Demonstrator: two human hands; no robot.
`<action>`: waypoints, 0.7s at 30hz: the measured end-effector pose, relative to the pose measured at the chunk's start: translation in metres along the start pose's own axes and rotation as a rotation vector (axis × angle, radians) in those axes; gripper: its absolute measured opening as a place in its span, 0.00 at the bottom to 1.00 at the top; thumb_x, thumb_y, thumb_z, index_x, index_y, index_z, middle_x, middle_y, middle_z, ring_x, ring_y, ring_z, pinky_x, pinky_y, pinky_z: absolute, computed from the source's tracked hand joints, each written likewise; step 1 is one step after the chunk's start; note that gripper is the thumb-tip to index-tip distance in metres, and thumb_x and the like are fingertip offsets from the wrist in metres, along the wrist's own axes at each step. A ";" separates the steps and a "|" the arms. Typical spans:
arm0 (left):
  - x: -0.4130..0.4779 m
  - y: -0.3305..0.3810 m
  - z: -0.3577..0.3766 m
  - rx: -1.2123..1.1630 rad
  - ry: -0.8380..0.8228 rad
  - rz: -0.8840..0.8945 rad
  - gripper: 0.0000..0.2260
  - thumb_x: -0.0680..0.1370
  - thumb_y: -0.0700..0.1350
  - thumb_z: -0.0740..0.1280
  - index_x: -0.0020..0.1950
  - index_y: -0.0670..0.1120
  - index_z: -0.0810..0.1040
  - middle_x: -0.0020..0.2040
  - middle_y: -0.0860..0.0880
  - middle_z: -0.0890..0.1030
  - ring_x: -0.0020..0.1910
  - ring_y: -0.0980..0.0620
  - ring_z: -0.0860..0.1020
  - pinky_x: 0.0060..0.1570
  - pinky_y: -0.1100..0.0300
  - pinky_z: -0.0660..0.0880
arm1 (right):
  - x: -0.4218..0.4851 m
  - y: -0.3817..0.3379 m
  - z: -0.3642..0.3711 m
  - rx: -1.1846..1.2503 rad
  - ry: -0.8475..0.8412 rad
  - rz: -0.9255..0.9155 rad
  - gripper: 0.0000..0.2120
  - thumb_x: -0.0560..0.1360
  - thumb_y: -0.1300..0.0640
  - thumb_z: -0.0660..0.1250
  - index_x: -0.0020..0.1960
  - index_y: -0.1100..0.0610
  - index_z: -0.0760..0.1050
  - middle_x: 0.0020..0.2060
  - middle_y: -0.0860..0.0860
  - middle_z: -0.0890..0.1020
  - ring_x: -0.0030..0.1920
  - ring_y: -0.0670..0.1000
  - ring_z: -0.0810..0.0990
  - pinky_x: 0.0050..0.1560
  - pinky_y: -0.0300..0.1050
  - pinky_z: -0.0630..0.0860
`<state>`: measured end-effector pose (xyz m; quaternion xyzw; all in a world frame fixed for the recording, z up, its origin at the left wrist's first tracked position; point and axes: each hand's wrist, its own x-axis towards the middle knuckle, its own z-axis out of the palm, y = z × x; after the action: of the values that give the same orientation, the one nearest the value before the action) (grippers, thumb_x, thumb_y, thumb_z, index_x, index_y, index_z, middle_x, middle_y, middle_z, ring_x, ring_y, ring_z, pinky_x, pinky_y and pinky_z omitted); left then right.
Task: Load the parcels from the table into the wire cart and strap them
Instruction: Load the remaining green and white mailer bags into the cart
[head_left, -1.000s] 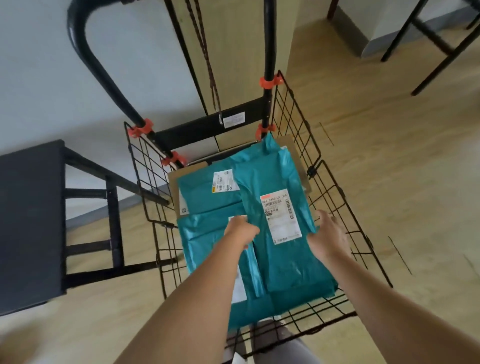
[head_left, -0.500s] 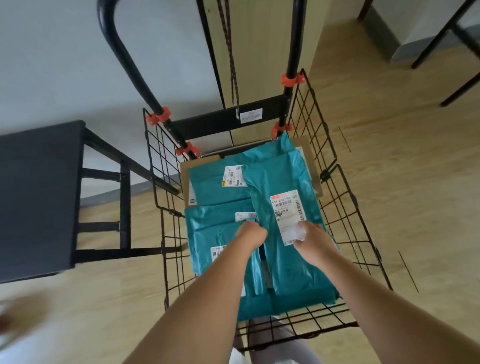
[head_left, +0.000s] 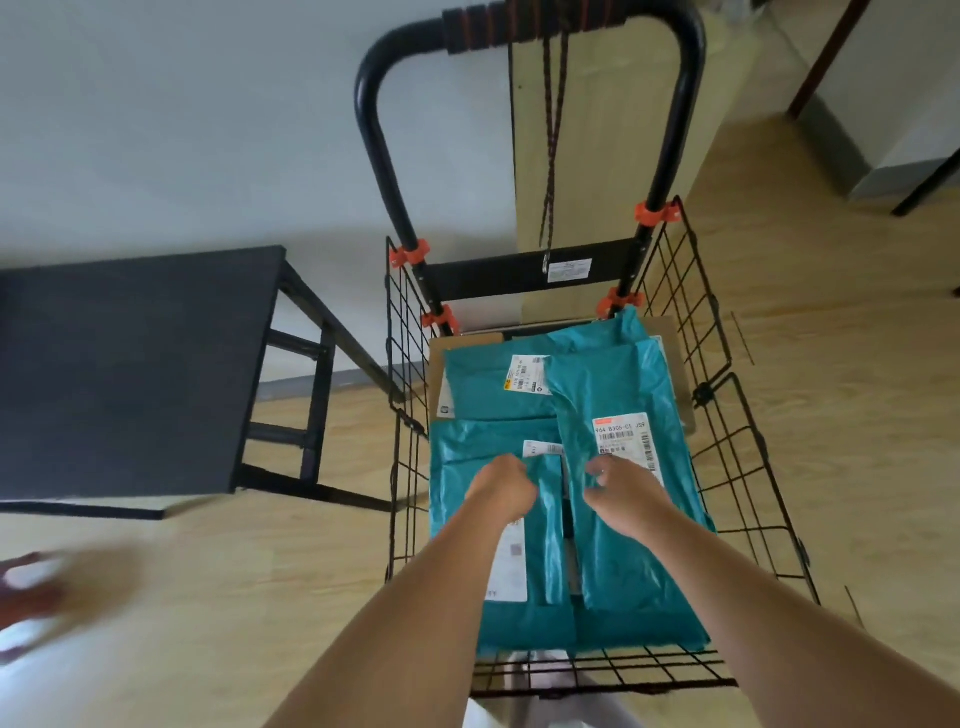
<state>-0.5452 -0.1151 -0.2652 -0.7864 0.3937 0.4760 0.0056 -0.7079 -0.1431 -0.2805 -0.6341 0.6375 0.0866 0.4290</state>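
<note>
Teal parcels (head_left: 602, 384) lie flat in the wire cart (head_left: 493, 275), long axes toward its far end. Our left hand (head_left: 501, 486) and right hand (head_left: 626, 493) curl atop them; grip we cannot tell. The strap cord (head_left: 553, 156) hangs at that far end, midway between both.

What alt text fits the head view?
Left hand and right hand, fingers curled, reach onto teal parcels lying flat in a black wire cart. A cord hangs loose from the cart's handle; a dark table stands at left.
</note>
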 end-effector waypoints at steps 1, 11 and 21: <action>-0.002 -0.004 -0.005 -0.003 0.016 0.004 0.13 0.79 0.39 0.61 0.63 0.43 0.76 0.51 0.44 0.77 0.49 0.44 0.78 0.49 0.55 0.76 | -0.001 -0.007 0.000 -0.015 0.006 -0.018 0.19 0.79 0.57 0.62 0.70 0.52 0.71 0.61 0.54 0.79 0.34 0.45 0.78 0.34 0.41 0.76; -0.037 -0.072 -0.053 0.449 0.253 0.176 0.14 0.78 0.45 0.65 0.64 0.48 0.74 0.60 0.47 0.76 0.58 0.46 0.75 0.56 0.50 0.76 | -0.030 -0.094 0.035 -0.247 -0.003 -0.179 0.19 0.77 0.58 0.61 0.68 0.50 0.73 0.64 0.53 0.77 0.55 0.55 0.80 0.53 0.47 0.78; -0.080 -0.188 -0.118 0.299 0.443 0.160 0.21 0.74 0.44 0.70 0.67 0.49 0.72 0.63 0.47 0.74 0.63 0.45 0.71 0.58 0.50 0.73 | -0.076 -0.207 0.099 -0.512 0.131 -0.419 0.15 0.78 0.55 0.63 0.65 0.51 0.74 0.61 0.53 0.76 0.61 0.56 0.76 0.55 0.48 0.75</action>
<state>-0.3590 0.0191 -0.2092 -0.8283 0.5119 0.2280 -0.0021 -0.4956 -0.0601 -0.2018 -0.8428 0.4770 0.1128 0.2223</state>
